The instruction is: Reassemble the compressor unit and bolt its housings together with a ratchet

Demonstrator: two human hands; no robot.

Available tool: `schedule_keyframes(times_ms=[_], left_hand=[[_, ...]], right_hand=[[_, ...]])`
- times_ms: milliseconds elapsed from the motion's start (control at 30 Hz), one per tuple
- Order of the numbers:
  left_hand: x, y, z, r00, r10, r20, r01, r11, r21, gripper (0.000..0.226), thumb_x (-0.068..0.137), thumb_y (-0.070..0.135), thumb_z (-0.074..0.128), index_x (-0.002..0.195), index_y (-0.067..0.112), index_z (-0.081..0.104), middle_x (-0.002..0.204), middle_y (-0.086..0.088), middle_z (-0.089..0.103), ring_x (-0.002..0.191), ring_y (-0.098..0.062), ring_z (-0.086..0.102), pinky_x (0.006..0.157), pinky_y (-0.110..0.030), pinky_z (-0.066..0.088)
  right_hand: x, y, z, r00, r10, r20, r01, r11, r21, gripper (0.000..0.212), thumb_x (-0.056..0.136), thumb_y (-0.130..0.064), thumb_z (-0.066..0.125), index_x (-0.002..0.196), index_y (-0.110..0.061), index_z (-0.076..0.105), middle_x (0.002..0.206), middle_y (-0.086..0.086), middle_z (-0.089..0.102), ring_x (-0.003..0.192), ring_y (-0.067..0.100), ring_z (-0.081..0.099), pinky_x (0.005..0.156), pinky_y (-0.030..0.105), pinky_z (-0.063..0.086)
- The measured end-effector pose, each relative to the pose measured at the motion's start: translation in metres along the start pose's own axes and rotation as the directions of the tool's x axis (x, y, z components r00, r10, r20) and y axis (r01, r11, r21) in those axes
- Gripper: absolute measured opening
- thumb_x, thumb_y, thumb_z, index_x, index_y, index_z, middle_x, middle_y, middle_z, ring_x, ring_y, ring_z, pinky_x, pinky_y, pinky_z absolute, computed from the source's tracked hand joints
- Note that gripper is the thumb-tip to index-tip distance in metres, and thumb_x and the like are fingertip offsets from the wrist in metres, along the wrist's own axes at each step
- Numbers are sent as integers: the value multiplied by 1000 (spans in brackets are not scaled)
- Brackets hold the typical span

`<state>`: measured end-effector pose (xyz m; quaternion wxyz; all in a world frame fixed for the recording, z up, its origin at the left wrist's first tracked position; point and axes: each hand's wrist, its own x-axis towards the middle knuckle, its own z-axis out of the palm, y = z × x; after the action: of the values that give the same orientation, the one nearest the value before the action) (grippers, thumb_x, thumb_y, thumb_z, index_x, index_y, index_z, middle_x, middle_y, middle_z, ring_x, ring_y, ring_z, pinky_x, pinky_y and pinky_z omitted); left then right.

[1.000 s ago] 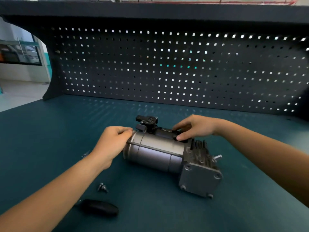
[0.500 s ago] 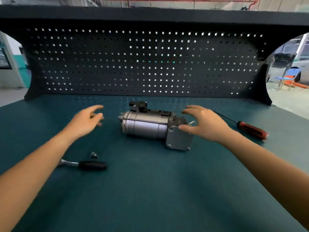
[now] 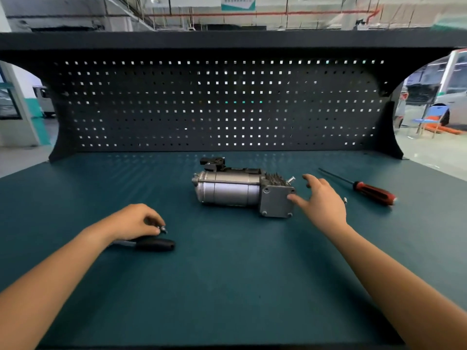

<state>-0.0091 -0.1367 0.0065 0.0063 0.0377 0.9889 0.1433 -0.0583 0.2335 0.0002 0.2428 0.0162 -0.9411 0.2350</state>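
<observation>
Now my L hand (image 3: 134, 221) has dropped from mid-air to pinch the bolts (image 3: 163, 229) just by the ratchet (image 3: 154, 245); compressor (image 3: 235, 192) sits mid-bench, R hand (image 3: 323, 202) still spread, thumb touching its end plate. Teal bench (image 3: 227, 286), black pegboard (image 3: 217, 104) behind, workshop beyond.

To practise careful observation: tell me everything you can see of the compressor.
The compressor lies on its side on the green bench. A silver metal cylinder joins a grey square end block with corner bolts; dark fins and a black connector sit on top. The thumb of the right hand seems to touch the block; the left hand, pinching a bolt, is apart.
</observation>
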Motion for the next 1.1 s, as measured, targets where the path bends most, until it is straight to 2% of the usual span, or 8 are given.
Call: schedule_keyframes(times_ms=[267, 400, 467, 533, 633, 733, 867, 1100], left_hand=[[6, 14, 3, 997, 24, -69, -24, 1000, -5, 21, 79, 18, 73, 69, 34, 62, 75, 18, 63, 73, 5, 56, 64, -10, 39], [11, 45, 2, 973, 68, -219, -99, 986, -136, 21, 77, 9, 74, 70, 25, 61, 74, 9, 64, 67, 2, 56, 59, -5, 39], [9, 76, 8, 937, 64, -343, -204, 899, -389, 25, 75, -1, 73, 69, 20, 60, 72, 4, 63, 63, -3, 57, 59, -4, 40], [2, 114, 18, 892, 122, -435, -342, 811, -474, 30, 73, -5, 73, 67, 20, 57, 70, 6, 62, 62, 0, 57, 63, -7, 43], [-6, 155, 39, 752, 398, -525, -551, 818, -169, 21, 72, 1, 73, 69, 17, 58, 72, 7, 59, 74, -4, 54, 66, -16, 44], [-4, 165, 50, 674, 492, -551, -564, 824, 46, 11, 70, 7, 70, 71, 9, 59, 74, 0, 58, 71, -13, 55, 62, -26, 41], [2, 167, 56, 709, 434, -556, -539, 842, -30, 18, 67, 1, 77, 72, 8, 61, 74, -1, 59, 70, -19, 59, 64, -24, 41], [1, 158, 60, 739, 459, -493, -581, 804, -122, 12, 75, 7, 75, 85, 10, 70, 86, 7, 64, 81, -10, 60, 78, -30, 49]], right_hand=[[-22, -22, 7, 981, -146, -130, 154, 987, 51, 54, 85, -23, 64, 134, -10, 45, 122, 10, 48, 92, 30, 55, 66, 29, 36], [-36, -30, 8, 993, -93, -72, 113, 929, 352, 19, 85, -16, 64, 102, -7, 65, 85, 2, 57, 70, 15, 55, 69, 26, 43], [-45, -39, 10, 978, 3, 206, -139, 748, 649, 15, 90, -19, 59, 80, -11, 66, 65, -2, 58, 51, 5, 54, 58, 19, 43], [-54, -53, 17, 845, -36, 533, -464, 445, 766, 26, 96, -24, 50, 79, -11, 64, 62, 1, 61, 46, 5, 56, 49, 16, 44], [-58, -64, 22, 749, -162, 642, -632, 113, 767, 28, 97, -25, 48, 81, -10, 65, 68, 0, 69, 61, 9, 65, 57, 17, 51], [-56, -61, 16, 722, -190, 665, -684, -50, 728, 23, 94, -22, 53, 79, -10, 66, 75, 3, 71, 70, 12, 69, 65, 21, 55], [-55, -60, 13, 674, -161, 721, -738, -92, 669, 21, 92, -14, 54, 76, -9, 66, 72, 6, 71, 65, 13, 69, 60, 21, 56], [-57, -59, 21, 760, 52, 648, -649, 7, 761, 14, 91, -8, 57, 81, -5, 66, 63, 2, 69, 55, 6, 64, 52, 16, 51]])
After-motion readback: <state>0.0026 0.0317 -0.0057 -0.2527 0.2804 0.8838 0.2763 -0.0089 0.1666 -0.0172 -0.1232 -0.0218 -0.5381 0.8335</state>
